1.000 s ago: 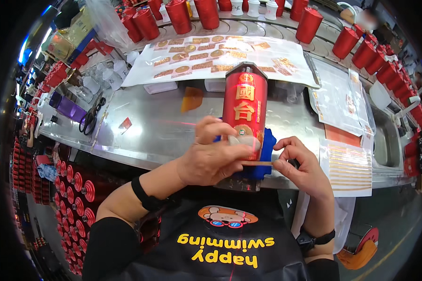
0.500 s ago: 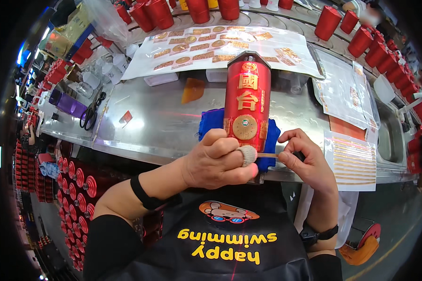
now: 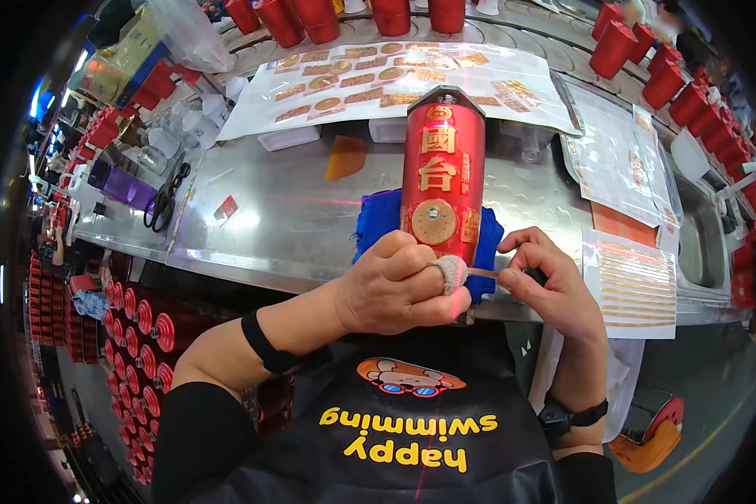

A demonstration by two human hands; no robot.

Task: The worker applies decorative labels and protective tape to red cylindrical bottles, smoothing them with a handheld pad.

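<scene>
A red bottle point(image 3: 450, 181) with gold lettering, a round gold emblem and a dark angular far end lies on a blue cloth point(image 3: 380, 220), pointing away from me. My left hand point(image 3: 399, 286) is closed over its near end. A pale knitted finger cover point(image 3: 452, 274) on one of its fingers presses against the bottle. From beside that finger a thin gold strip point(image 3: 484, 273) runs right to my right hand point(image 3: 548, 281), where thumb and forefinger pinch its end. The bottle's near end and most of the strip's other end are hidden by my left hand.
A white sheet of gold labels point(image 3: 370, 92) lies beyond the bottle. At right are a sheet of gold strips point(image 3: 634, 286), a plastic-covered sheet point(image 3: 617, 160) and a sink point(image 3: 701, 244). Red containers point(image 3: 613, 49) stand along the curved conveyor. Left are a purple bottle point(image 3: 122, 185) and scissors point(image 3: 168, 197).
The red bottle has turned slightly, its lettering and emblem shifting left. Less of the strip shows between my hands. Red containers on the conveyor have moved right.
</scene>
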